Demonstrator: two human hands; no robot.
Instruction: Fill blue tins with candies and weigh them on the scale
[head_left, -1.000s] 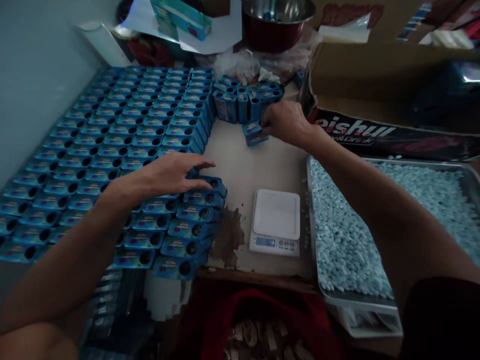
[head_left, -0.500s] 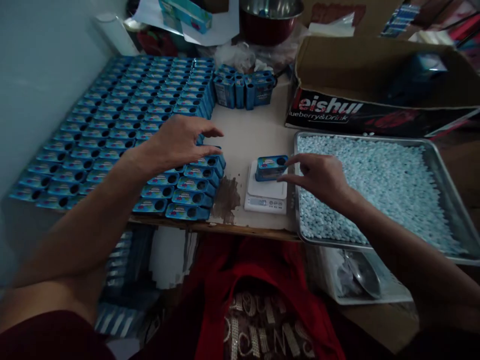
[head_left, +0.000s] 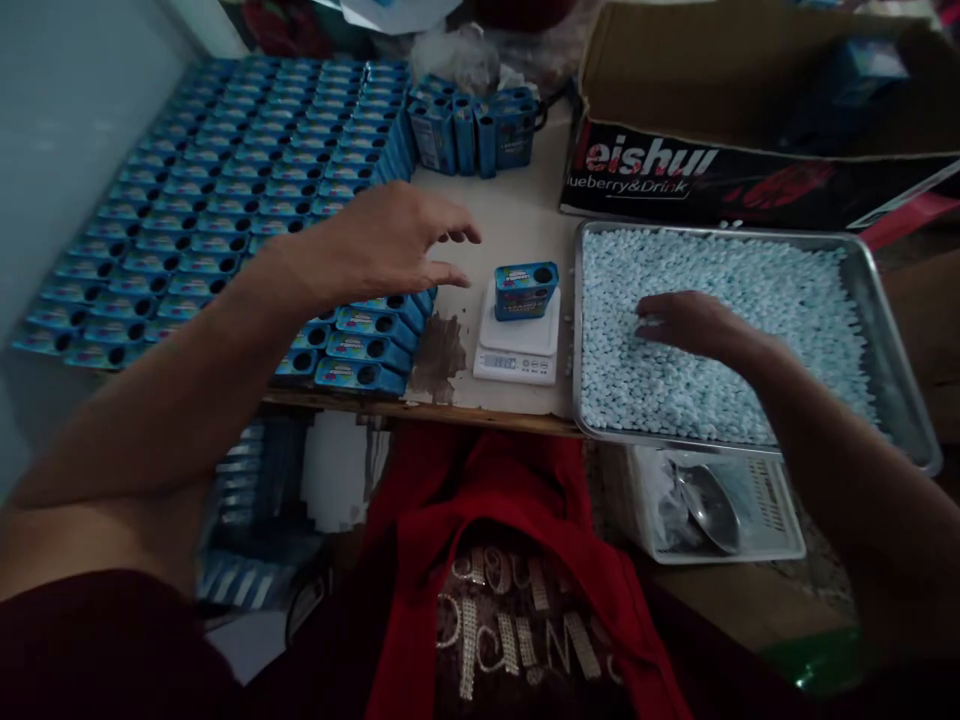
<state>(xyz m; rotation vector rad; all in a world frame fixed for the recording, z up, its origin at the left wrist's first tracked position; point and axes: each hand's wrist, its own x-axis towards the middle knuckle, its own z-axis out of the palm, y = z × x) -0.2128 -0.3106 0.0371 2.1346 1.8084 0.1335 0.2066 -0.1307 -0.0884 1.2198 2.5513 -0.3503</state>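
A blue box [head_left: 525, 291] with a round hole in its top stands upright on a small white digital scale [head_left: 516, 367]. My left hand [head_left: 397, 240], fingers apart and holding nothing, hovers over the right side of the rows of blue boxes [head_left: 217, 200], left of the scale. My right hand [head_left: 694, 325] is over a metal tray [head_left: 896, 350] filled with small pale blue tablets [head_left: 720, 390]. Its fingertips are bent down at the tablets, pressed close together, and what they hold is too small to name.
An open cardboard carton [head_left: 645, 175] stands behind the tray with a blue box inside. More upright blue boxes [head_left: 476, 135] and a clear plastic bag [head_left: 454, 60] are at the back. Below the table edge, a white basket [head_left: 757, 550] holds a metal scoop [head_left: 709, 507].
My right hand has left the blue box on the scale and moved right, over the tablets. My left hand has shifted slightly right. The view has tilted down.
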